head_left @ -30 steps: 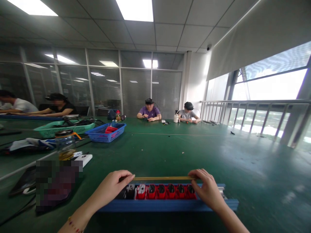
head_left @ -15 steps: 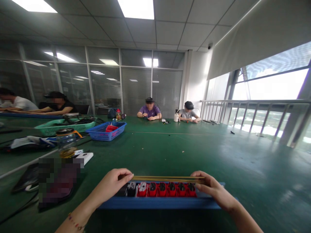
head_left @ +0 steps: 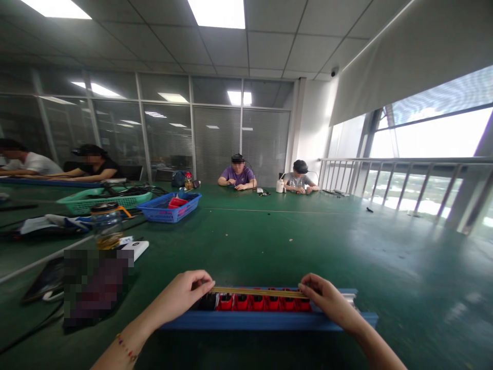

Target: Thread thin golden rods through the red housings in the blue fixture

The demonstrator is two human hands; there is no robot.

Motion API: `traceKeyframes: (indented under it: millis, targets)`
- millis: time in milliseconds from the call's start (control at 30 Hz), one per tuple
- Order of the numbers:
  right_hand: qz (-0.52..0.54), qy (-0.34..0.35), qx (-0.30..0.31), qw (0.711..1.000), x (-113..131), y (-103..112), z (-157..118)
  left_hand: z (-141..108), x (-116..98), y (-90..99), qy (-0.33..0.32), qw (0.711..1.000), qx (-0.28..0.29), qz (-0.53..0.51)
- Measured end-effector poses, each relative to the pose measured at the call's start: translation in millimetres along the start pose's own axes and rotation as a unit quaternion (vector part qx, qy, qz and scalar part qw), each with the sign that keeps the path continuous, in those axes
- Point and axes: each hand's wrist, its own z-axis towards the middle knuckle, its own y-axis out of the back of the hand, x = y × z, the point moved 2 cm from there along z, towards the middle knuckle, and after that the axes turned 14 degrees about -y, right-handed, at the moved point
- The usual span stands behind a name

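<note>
Several thin yellowish sticks [head_left: 258, 292] lie side by side across a row of red and black parts [head_left: 257, 303]. Those parts sit inside a long blue rail [head_left: 254, 320] at the table's near side. My left hand [head_left: 192, 289] pinches the sticks' left end between thumb and fingers, over the black part at the row's left. My right hand [head_left: 318, 292] pinches them near the right end, above the right end of the row. The sticks partly cover the tops of the parts.
A blue basket [head_left: 169, 210] with red items, a green basket [head_left: 103, 201] with black cables, a glass jar [head_left: 107, 226] and a dark pouch [head_left: 100, 293] stand left on the green table [head_left: 246, 246]. Several people sit along its far and left sides.
Both hands have lowered the sticks towards me, from behind the row onto the red and black parts. My right hand has moved slightly left, showing more of the rail's right end.
</note>
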Motion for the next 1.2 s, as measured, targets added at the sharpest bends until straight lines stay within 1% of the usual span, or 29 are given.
traceKeyframes:
  millis: [67,167,333,500,700,833,1000,1200]
  targets:
    - [-0.006,0.004,0.006,1.0,3,-1,-2,0,-1,-0.1,-0.002,1.0,0.006,-0.007]
    - [-0.027,0.007,-0.005,1.0,8,-1,-4,-1,-2,0.2,-0.006,1.0,0.009,-0.008]
    - [-0.065,0.018,-0.022,0.997,12,-1,-6,-2,-9,1.3,-0.021,0.999,-0.011,0.026]
    - [-0.082,0.025,-0.067,0.994,9,1,-5,0,-13,1.1,-0.031,0.998,-0.018,0.047]
    - [-0.078,0.084,-0.091,0.989,14,5,-7,-1,-13,1.3,-0.026,0.998,-0.017,0.047]
    - [-0.089,0.086,-0.074,0.99,17,8,-8,-1,-12,1.1,-0.024,0.999,-0.015,0.03]
    - [-0.119,0.08,-0.051,0.988,17,12,-2,2,-4,-0.3,-0.015,1.0,-0.016,0.007]
    - [-0.084,0.075,-0.063,0.992,12,22,6,2,6,-2.5,-0.008,1.0,-0.014,-0.011]
